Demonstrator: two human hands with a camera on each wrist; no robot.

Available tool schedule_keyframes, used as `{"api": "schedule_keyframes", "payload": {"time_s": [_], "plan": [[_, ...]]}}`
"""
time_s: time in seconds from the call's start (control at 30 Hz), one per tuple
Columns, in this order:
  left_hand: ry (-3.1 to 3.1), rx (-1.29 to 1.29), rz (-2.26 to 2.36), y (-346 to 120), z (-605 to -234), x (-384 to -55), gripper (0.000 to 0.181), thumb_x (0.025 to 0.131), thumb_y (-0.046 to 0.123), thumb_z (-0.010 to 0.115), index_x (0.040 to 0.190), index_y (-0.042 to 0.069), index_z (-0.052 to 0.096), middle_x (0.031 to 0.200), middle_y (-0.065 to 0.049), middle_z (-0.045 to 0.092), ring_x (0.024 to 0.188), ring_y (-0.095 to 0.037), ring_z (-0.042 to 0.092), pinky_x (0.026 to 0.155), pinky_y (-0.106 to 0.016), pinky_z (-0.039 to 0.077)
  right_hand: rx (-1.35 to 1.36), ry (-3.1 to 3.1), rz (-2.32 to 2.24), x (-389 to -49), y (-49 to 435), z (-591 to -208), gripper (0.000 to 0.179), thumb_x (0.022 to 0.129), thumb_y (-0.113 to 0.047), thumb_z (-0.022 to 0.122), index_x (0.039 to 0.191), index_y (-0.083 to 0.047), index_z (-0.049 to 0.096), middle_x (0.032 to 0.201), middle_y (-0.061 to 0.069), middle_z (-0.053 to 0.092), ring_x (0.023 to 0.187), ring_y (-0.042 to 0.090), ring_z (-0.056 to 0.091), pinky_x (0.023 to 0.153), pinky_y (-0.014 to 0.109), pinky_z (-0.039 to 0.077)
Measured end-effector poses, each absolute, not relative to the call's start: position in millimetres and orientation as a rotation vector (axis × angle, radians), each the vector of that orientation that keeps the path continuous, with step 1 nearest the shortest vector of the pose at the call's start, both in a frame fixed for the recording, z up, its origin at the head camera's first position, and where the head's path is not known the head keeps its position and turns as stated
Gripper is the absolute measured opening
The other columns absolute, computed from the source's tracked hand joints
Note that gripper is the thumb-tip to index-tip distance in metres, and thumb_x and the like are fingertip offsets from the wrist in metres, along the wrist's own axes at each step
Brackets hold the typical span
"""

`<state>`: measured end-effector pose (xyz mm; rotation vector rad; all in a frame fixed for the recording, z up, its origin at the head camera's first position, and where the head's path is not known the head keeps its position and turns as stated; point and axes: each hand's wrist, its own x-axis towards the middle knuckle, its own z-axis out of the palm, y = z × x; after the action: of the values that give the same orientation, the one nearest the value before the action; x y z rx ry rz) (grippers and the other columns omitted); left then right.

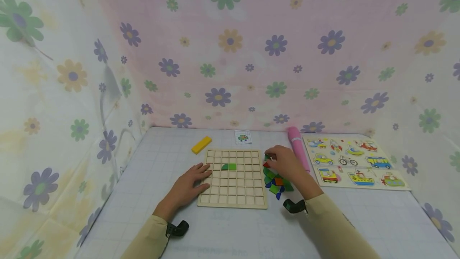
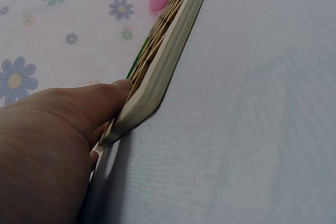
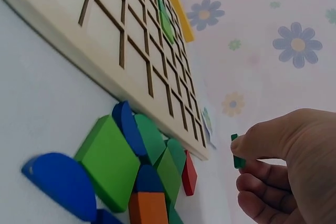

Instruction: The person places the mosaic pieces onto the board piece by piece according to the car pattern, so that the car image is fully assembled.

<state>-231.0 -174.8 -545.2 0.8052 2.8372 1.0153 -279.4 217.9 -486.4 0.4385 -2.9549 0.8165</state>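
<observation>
A wooden grid board (image 1: 233, 199) lies on the table, with a dark green quarter-round piece (image 1: 225, 167) and a light green square piece (image 1: 232, 166) side by side in its upper middle cells. My left hand (image 1: 186, 185) rests on the board's left edge, thumb on the rim in the left wrist view. My right hand (image 1: 287, 165) is past the board's right edge and pinches a small dark green piece (image 3: 238, 151) between thumb and finger. Below it lies a loose pile of pieces: a red piece (image 3: 189, 173), blue rounded pieces (image 3: 62, 184), green ones and an orange square (image 3: 148, 206).
Behind the board lie a yellow block (image 1: 201, 145) and a small picture card (image 1: 243, 137). To the right are a pink roll (image 1: 298, 149) and a vehicle puzzle board (image 1: 353, 161). Flowered cloth (image 1: 251, 51) hangs around the table.
</observation>
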Motion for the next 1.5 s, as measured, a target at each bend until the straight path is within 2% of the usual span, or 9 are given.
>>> {"api": "schedule_keyframes", "payload": {"time_s": [0.27, 0.73, 0.97, 1.1, 1.5], "plan": [[2.833, 0.807, 1.015, -174.7, -544.5, -230.9, 0.054, 0.106, 0.034, 0.073, 0.155, 0.014, 0.062, 0.170, 0.002, 0.043, 0.162, -0.033, 0.028, 0.126, -0.064, 0.028, 0.487, -2.929, 0.828, -280.1, 205.8, -482.9, 0.030, 0.098, -0.011, 0.080, 0.126, -0.001, 0.079, 0.113, 0.010, 0.073, 0.098, 0.026, 0.068, 0.092, 0.047, 0.061], [2.839, 0.784, 1.035, -174.1, -543.6, -229.4, 0.053, 0.106, 0.034, 0.074, 0.154, 0.015, 0.064, 0.169, 0.002, 0.045, 0.161, -0.034, 0.029, 0.126, -0.065, 0.028, 0.543, -2.915, 0.870, -280.1, 183.8, -479.5, 0.026, 0.098, -0.009, 0.081, 0.122, 0.000, 0.080, 0.109, 0.007, 0.072, 0.094, 0.022, 0.065, 0.086, 0.043, 0.060], [2.863, 0.817, 1.042, -173.3, -544.2, -228.9, 0.052, 0.105, 0.033, 0.074, 0.152, 0.011, 0.066, 0.167, -0.003, 0.048, 0.159, -0.039, 0.033, 0.123, -0.068, 0.030, 0.575, -2.898, 0.889, -277.4, 171.6, -477.3, 0.026, 0.097, -0.009, 0.081, 0.122, 0.001, 0.080, 0.106, 0.007, 0.072, 0.094, 0.022, 0.066, 0.085, 0.043, 0.061], [2.851, 0.800, 1.040, -173.1, -542.7, -228.4, 0.053, 0.105, 0.032, 0.075, 0.153, 0.013, 0.065, 0.168, -0.001, 0.047, 0.160, -0.036, 0.031, 0.125, -0.066, 0.029, 0.601, -2.886, 0.879, -276.4, 164.4, -476.6, 0.025, 0.097, -0.009, 0.082, 0.120, -0.001, 0.080, 0.105, 0.004, 0.072, 0.093, 0.020, 0.065, 0.085, 0.042, 0.060], [2.841, 0.810, 1.040, -173.7, -541.6, -229.3, 0.052, 0.105, 0.031, 0.075, 0.153, 0.013, 0.065, 0.169, -0.001, 0.046, 0.160, -0.035, 0.031, 0.125, -0.065, 0.029, 0.646, -2.893, 0.879, -276.9, 150.5, -481.4, 0.022, 0.096, -0.008, 0.082, 0.117, -0.003, 0.081, 0.094, -0.001, 0.067, 0.083, 0.016, 0.058, 0.074, 0.035, 0.054]]}}
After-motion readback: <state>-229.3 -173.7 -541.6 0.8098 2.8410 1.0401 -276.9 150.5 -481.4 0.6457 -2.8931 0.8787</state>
